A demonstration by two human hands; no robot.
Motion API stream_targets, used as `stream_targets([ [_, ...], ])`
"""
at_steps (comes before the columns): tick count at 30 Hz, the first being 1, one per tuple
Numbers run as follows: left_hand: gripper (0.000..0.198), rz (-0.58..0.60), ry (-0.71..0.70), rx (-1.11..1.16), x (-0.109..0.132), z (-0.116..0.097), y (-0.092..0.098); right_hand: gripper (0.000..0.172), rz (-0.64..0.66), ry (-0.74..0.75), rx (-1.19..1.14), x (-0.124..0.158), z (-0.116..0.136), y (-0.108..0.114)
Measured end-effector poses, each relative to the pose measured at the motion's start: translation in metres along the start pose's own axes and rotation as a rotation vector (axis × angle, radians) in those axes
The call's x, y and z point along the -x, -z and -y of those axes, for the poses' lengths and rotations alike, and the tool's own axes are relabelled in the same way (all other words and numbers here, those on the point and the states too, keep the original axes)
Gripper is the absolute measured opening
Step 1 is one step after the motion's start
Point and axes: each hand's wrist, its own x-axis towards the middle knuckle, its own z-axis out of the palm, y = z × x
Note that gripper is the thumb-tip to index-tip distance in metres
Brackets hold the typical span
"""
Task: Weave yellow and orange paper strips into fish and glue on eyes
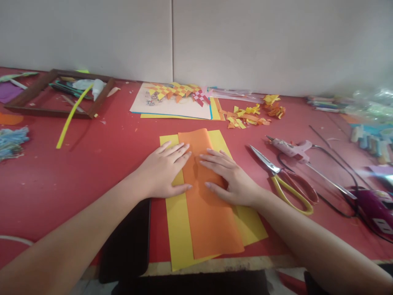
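Observation:
A folded orange sheet of paper (211, 229) lies lengthwise over yellow paper (179, 241) near the front edge of the red table. My left hand (166, 170) rests flat across the left side of both papers, its fingertips on the orange one. From the other side my right hand (230, 176) presses on the orange sheet with its fingers spread. Neither hand grips anything. Just right of the papers, scissors (276, 174) with one yellow and one red handle lie with their blades pointing away. A black flat object (127, 241) sits under my left forearm.
A pink glue gun (293, 149) with its cable lies at the right. Woven paper fish (175, 91) rest on a stack of sheets (181, 110) at the back, beside paper scraps (245, 116). A brown wooden frame (27, 98) and yellow strip (72, 119) are at the left.

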Motion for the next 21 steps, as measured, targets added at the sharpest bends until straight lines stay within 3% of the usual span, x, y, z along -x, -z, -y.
stream_targets([
  [21, 0.087, -0.035, 0.008, 0.029, 0.0007, -0.0006, -0.0005, 0.056, 0.035, -0.010, 0.015, -0.0016, 0.0012, 0.0008],
])
